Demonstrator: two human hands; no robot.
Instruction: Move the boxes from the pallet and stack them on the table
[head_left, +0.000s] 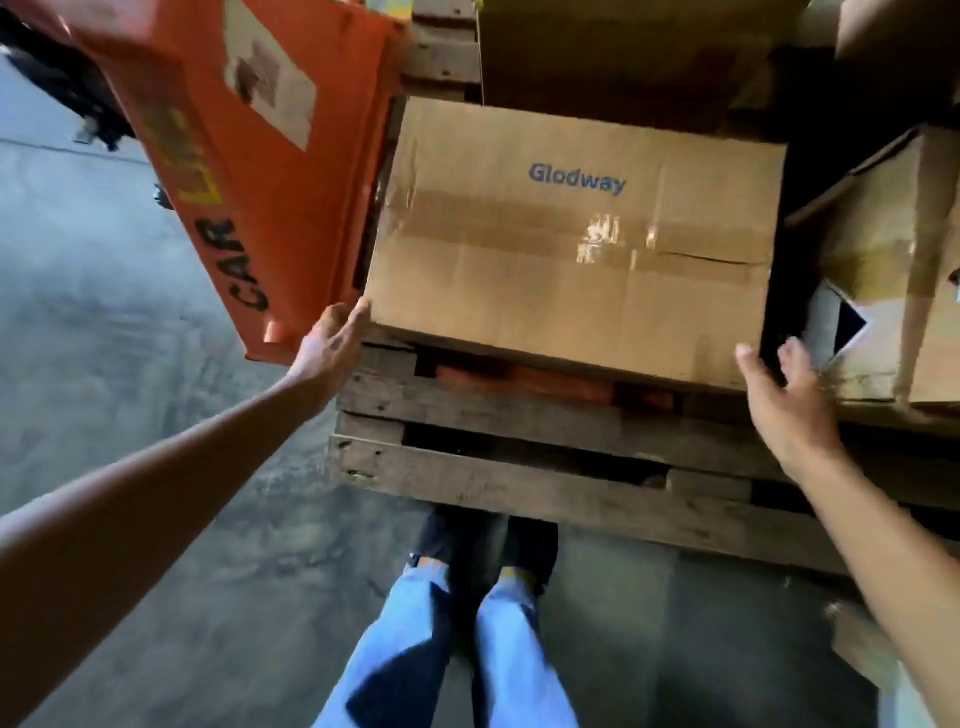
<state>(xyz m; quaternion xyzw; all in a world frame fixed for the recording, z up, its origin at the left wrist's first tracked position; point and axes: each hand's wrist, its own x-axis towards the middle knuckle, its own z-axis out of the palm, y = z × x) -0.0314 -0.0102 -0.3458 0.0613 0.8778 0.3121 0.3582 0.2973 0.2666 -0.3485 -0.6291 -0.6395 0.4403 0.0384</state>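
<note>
A brown cardboard box (571, 244) printed "Glodway" lies taped shut on the wooden pallet (519, 493), straight ahead of me. My left hand (327, 345) is open, its fingertips touching the box's near left corner. My right hand (784, 400) is open with fingers spread, just off the box's near right corner, not gripping it. An orange box (249, 156) marked "CAR" leans tilted against the pallet at the left, beside the brown box.
More cardboard boxes stand on the pallet at the right (893, 270) and behind (597, 52). Grey concrete floor (104, 312) spreads to the left. My legs and shoes (483, 597) stand right at the pallet's front edge.
</note>
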